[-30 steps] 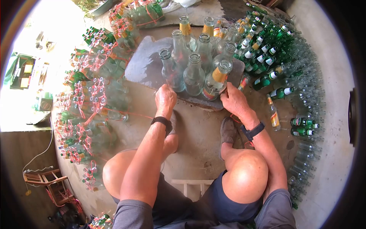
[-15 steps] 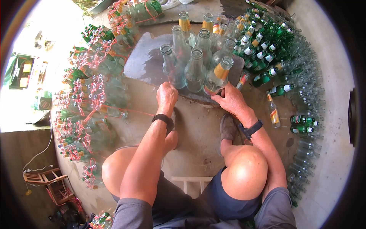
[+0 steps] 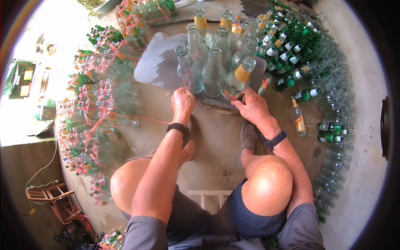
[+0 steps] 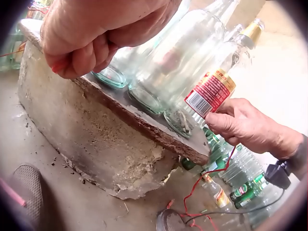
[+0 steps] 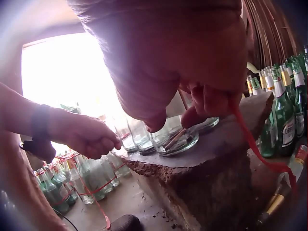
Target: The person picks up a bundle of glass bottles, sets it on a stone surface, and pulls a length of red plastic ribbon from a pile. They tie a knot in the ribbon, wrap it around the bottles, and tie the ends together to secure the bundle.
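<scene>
Clear glass bottles (image 3: 213, 75) stand grouped on a stone slab (image 3: 152, 62). My left hand (image 3: 183, 104) is curled at the slab's front edge, below the leftmost bottle (image 3: 189, 71). A bit of red string (image 4: 58, 66) shows at its fingers. My right hand (image 3: 254, 107) is at the base of the front-right bottle (image 3: 237, 83), which has a yellow neck band and a red label (image 4: 210, 94). Its thumb lies by that label, and red string (image 5: 255, 147) hangs from its curled fingers. A small stick-like scrap (image 5: 174, 139) shows at that bottle's base.
Bundles of bottles tied with red string (image 3: 98, 100) line the left side. Many green bottles (image 3: 287, 50) and clear bottles (image 3: 333, 166) crowd the right along the wall. A labelled bottle (image 3: 298, 121) lies on the floor near my right shoe (image 3: 249, 137).
My right hand has shifted from the labelled bottle's right side toward its front, with the thumb now lower and further left. My left hand stays at the slab's edge.
</scene>
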Action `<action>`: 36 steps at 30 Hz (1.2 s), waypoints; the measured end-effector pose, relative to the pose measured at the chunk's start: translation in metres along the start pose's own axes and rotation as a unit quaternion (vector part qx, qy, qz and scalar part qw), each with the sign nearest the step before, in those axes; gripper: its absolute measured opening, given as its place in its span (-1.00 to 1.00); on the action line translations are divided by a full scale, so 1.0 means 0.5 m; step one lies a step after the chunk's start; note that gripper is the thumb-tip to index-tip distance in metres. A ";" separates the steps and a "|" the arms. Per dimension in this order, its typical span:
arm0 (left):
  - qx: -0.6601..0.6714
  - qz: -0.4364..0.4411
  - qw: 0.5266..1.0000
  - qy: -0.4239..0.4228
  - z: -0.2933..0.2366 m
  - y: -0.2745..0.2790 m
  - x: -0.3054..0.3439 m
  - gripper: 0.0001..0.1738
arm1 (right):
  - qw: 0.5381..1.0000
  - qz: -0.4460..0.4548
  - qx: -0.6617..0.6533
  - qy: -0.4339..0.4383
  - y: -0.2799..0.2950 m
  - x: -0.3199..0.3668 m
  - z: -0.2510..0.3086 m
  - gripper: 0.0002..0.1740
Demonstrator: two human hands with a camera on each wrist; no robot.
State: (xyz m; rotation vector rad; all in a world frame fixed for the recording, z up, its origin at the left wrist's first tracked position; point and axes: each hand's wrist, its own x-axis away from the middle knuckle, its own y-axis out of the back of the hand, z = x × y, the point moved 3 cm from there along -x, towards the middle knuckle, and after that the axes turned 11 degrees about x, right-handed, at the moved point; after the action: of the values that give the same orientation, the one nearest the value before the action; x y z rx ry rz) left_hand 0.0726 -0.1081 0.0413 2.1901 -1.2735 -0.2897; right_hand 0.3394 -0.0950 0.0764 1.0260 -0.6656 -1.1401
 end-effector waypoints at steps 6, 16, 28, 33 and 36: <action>0.069 0.030 0.994 0.084 0.010 -0.007 0.004 -0.66 | 1.000 0.012 0.022 0.007 -0.001 0.001 0.004 -0.44; 0.312 0.136 0.910 0.235 0.002 0.009 0.014 -0.76 | 0.999 0.050 0.009 0.003 0.003 -0.002 0.004 -0.37; 0.364 0.224 0.843 0.327 0.008 0.020 0.032 -0.79 | 1.000 0.028 0.001 -0.012 0.005 0.004 0.005 -0.52; 0.349 0.208 0.857 0.317 0.001 0.015 0.043 -0.81 | 0.999 0.018 -0.030 -0.016 0.015 0.012 0.008 -0.56; 0.328 0.210 0.868 0.310 -0.008 0.017 0.054 -0.82 | 0.999 0.028 -0.029 -0.022 0.000 0.012 -0.005 -0.58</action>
State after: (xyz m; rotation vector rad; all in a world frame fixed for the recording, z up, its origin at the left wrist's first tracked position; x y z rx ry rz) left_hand 0.0825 -0.1327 0.0520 2.1254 -1.5256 1.0826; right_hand 0.3434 -0.1000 0.0748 0.9313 -0.6881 -1.1298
